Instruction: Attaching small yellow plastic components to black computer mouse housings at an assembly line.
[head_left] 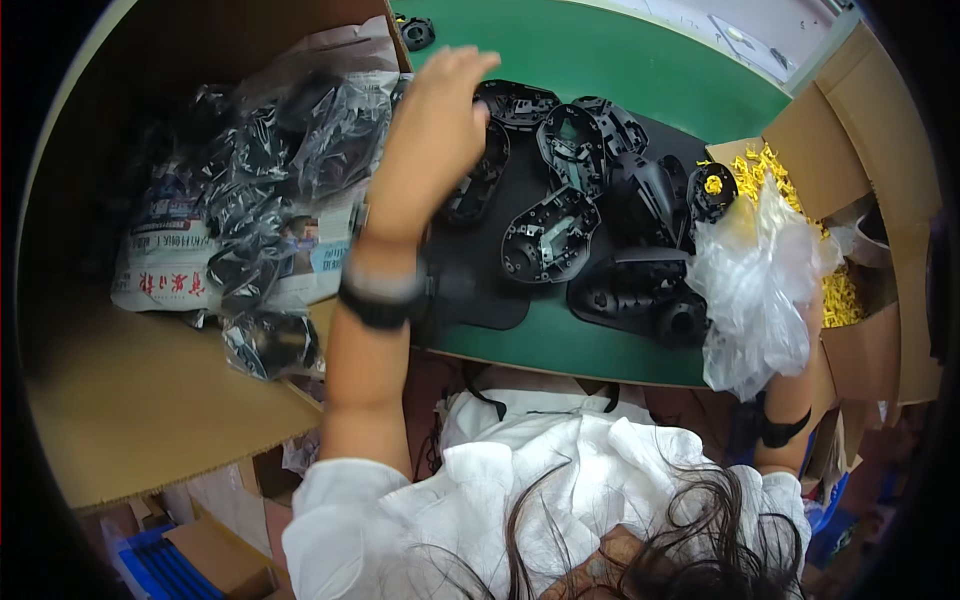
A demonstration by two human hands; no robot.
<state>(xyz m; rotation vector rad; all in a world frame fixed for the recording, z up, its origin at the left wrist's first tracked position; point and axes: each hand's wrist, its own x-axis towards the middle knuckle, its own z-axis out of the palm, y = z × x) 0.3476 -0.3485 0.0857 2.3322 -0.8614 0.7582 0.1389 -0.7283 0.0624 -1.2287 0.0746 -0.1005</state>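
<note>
My left hand (pixel 435 130) is raised over the left part of the mat, slightly blurred. Its fingers are stretched out, thumb apart, with nothing visible in them. Below and beside it lie black plastic housings with open insides, among them an oval housing (pixel 550 235) and another oval housing (pixel 572 148). A bundle of crumpled clear plastic bags (pixel 755 290) is in my right hand (pixel 814 312) at the right table edge. The bags hide most of its fingers. Close to them lies a small black part with a yellow piece (pixel 712 186).
At left, a big cardboard box (pixel 150 400) contains newspaper (pixel 165 265) and several bagged black parts (pixel 255 215). A second cardboard box (pixel 868 350) at right holds small yellow pieces (pixel 842 298). A black mat (pixel 475 285) lies on the green table (pixel 660 60).
</note>
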